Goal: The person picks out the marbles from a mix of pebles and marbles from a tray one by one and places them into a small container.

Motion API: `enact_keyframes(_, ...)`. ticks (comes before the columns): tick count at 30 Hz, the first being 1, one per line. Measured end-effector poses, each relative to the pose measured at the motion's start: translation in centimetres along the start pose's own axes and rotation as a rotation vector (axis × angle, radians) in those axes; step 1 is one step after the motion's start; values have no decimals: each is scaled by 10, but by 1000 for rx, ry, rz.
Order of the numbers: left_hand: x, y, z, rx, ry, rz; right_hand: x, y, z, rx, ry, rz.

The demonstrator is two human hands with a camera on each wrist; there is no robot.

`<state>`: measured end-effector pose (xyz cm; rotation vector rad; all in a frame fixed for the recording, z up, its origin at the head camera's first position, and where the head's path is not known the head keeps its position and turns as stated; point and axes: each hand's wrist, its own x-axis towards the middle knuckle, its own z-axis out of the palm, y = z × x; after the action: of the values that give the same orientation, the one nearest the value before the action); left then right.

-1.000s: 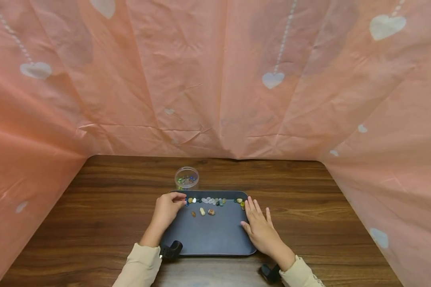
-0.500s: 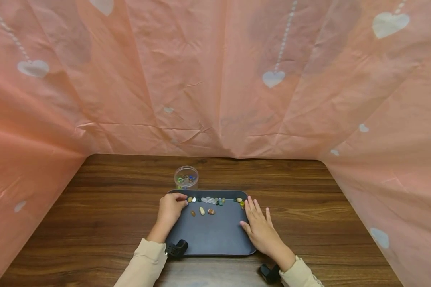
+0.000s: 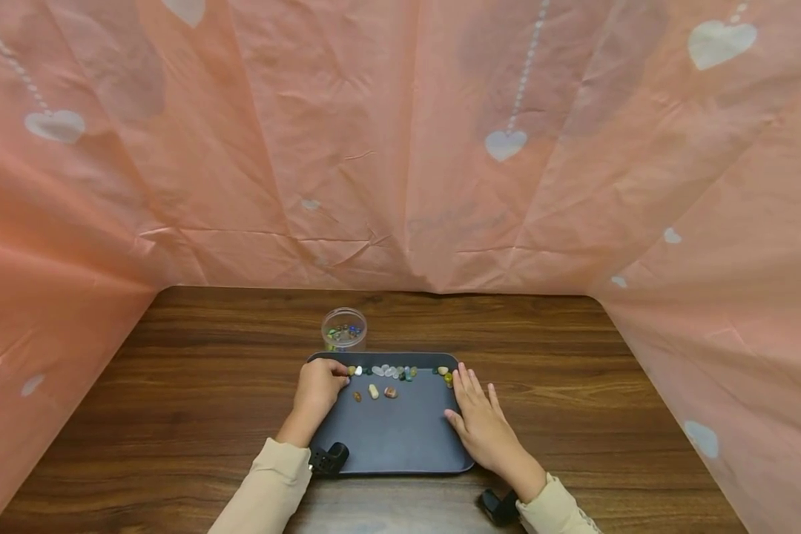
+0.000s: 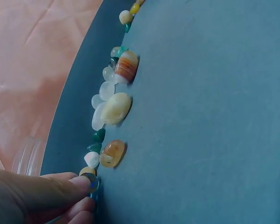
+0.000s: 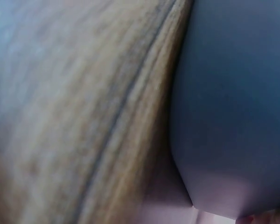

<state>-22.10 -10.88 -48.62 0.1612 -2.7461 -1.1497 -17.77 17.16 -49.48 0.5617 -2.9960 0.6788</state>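
Observation:
A dark grey tray [image 3: 400, 437] lies on the table with a row of small polished stones [image 3: 387, 371] along its far wall. My left hand [image 3: 317, 389] is at the tray's far left corner. Between its thumb and fingers it pinches a clear glass marble [image 4: 90, 182] with some blue in it, close beside a yellowish stone [image 4: 87, 171]. Three larger stones lie just in front of the row: a brown one [image 4: 113, 154], a cream one [image 4: 116, 108] and a banded one [image 4: 126, 67]. My right hand [image 3: 483, 426] rests with straight fingers on the tray's right edge.
Behind the tray stands a clear round tub [image 3: 344, 330] with several coloured marbles in it. The wooden table [image 3: 574, 386] extends around the tray. A pink curtain [image 3: 387, 148] with white hearts hangs at the back and both sides.
My left hand has shifted slightly right and closer along the far left wall, by the row's left end. The right hand stays on the tray's edge.

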Motion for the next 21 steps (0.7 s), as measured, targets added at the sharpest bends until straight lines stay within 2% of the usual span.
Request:
enact_keyframes(9,2,-2,1,54,-36,16,1,0,0,-11,11,-5)
enact_keyframes(12,2,-3,-1,37,-38,23,1,-1,1,-10,10,-5)
enact_keyframes(14,2,-3,-4,-16,-41,3,1,-2,1,-8,2,-4)
enact_keyframes(15,2,-3,-5,-75,-49,-22,1,-2,1,-7,-2,-3)
enact_keyframes(17,1,-3,-9,-259,-92,-88,1,-2,1,-5,-8,-1)
enact_keyframes(21,1,0,-15,-692,-202,-203,0,-2,0,-2,-3,11)
